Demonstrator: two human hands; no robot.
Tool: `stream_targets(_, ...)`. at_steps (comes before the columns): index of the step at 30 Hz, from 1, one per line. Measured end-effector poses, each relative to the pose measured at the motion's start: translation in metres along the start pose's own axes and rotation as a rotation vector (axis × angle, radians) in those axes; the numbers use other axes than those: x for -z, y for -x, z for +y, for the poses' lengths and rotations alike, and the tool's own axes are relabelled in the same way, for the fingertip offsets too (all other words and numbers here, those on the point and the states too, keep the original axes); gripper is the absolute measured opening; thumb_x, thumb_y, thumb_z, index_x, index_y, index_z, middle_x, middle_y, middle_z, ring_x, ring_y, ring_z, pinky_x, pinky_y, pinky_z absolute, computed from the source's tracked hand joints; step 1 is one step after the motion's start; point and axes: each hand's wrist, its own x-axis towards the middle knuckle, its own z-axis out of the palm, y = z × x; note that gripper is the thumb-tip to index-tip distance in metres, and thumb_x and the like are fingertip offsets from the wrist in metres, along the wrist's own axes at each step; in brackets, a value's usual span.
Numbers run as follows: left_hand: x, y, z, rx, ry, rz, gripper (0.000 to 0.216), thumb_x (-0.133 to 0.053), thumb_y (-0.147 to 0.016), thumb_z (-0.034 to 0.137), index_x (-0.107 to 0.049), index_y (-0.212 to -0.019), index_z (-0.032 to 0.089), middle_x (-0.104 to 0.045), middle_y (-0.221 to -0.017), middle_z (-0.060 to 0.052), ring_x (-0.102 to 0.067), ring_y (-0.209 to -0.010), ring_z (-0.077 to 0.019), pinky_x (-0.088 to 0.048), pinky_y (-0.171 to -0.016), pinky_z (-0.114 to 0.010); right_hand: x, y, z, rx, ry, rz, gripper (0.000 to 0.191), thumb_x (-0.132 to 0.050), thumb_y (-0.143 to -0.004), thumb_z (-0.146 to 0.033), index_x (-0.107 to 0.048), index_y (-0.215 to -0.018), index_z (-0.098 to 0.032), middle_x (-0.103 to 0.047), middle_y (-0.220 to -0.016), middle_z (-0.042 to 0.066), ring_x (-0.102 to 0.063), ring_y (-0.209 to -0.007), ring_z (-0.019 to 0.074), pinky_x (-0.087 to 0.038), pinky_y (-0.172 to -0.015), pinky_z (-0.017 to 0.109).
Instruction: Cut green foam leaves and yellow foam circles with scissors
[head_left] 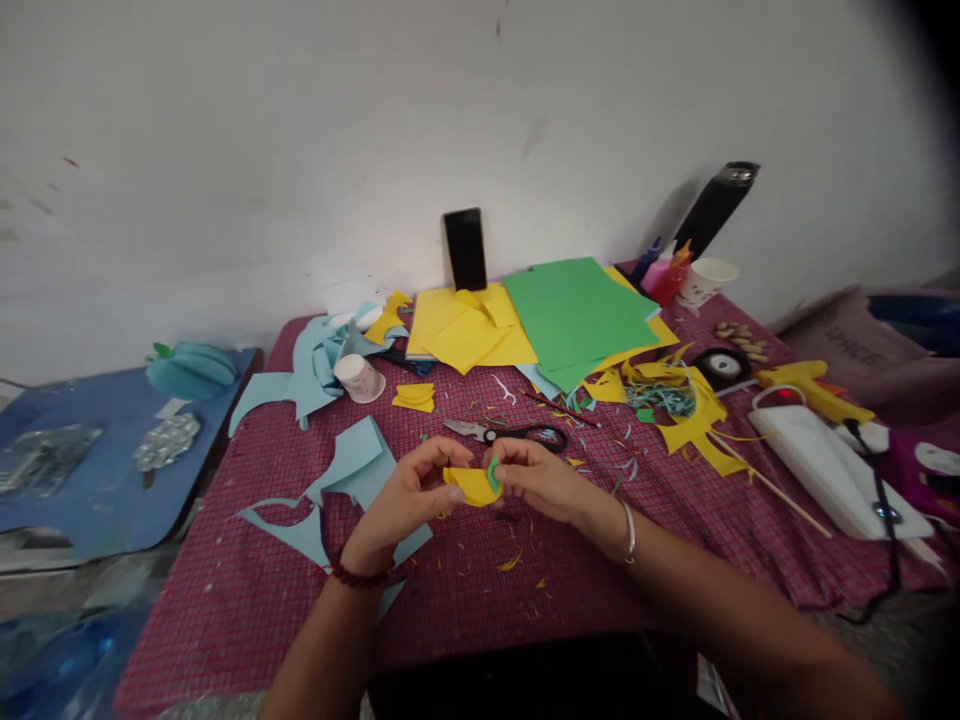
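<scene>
Both hands meet over the middle of the red checked tablecloth [465,590]. My left hand [405,495] pinches the left end of a small folded yellow paper piece [471,485]. My right hand [540,480] grips its right end, where a small green paper bit [493,472] sits against the yellow. Just beyond the hands lie black-handled scissors [510,433], untouched. Light blue paper offcuts [352,465] lie under and beside my left wrist.
Yellow sheets [469,335] and green sheets [574,315] are stacked at the back near a propped phone [465,248]. A paper cup [360,378], yellow scraps [697,420], tape roll [722,365], yellow glue gun [814,385], white case [832,465] and thin stick [772,487] lie around.
</scene>
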Motion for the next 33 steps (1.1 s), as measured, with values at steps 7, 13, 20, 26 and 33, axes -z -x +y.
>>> stream_targets(7,0.004,0.002,-0.007,-0.006,0.002,-0.034,0.028,-0.074,-0.075,0.027,-0.062,-0.100,0.020,-0.060,-0.080,0.000,-0.054,-0.062,-0.0086,-0.044,-0.052,-0.016,0.003,-0.001,0.008,-0.046,-0.178,-0.094,0.024,-0.079,-0.070,-0.029,-0.061,-0.077,-0.015,-0.064,-0.070,-0.001,-0.060,-0.056,0.0085,-0.052,-0.054,0.020)
stream_targets(13,0.002,0.002,-0.009,-0.043,0.043,-0.008,0.022,-0.071,-0.079,0.028,-0.063,-0.098,0.019,-0.060,-0.077,0.001,-0.053,-0.058,-0.0065,-0.043,-0.050,-0.015,0.003,-0.001,0.011,-0.033,-0.162,-0.074,0.021,-0.078,-0.072,-0.026,-0.062,-0.078,-0.014,-0.063,-0.073,-0.001,-0.061,-0.059,0.0081,-0.054,-0.056,0.020)
stream_targets(20,-0.002,0.001,-0.007,-0.067,0.079,-0.003,0.022,-0.071,-0.079,0.030,-0.064,-0.096,0.018,-0.060,-0.075,0.001,-0.052,-0.058,-0.0064,-0.042,-0.051,-0.015,0.004,-0.001,0.011,-0.007,-0.139,-0.070,0.021,-0.078,-0.071,-0.027,-0.064,-0.079,-0.014,-0.062,-0.073,-0.001,-0.061,-0.060,0.0088,-0.054,-0.055,0.020)
stream_targets(26,-0.006,0.000,-0.005,-0.074,0.115,-0.003,0.020,-0.070,-0.078,0.029,-0.065,-0.094,0.018,-0.062,-0.078,0.000,-0.054,-0.061,-0.0077,-0.043,-0.052,-0.016,0.003,0.000,0.011,0.001,-0.145,-0.080,0.018,-0.077,-0.073,-0.025,-0.064,-0.078,-0.014,-0.063,-0.073,-0.001,-0.062,-0.060,0.0095,-0.054,-0.055,0.020)
stream_targets(33,-0.006,0.001,-0.004,-0.078,0.128,0.004,0.022,-0.073,-0.075,0.029,-0.065,-0.092,0.018,-0.062,-0.078,0.000,-0.054,-0.060,-0.0082,-0.043,-0.052,-0.018,0.003,-0.001,0.013,-0.045,-0.218,-0.127,0.018,-0.076,-0.074,-0.024,-0.062,-0.078,-0.015,-0.062,-0.070,-0.001,-0.061,-0.057,0.0089,-0.054,-0.053,0.020)
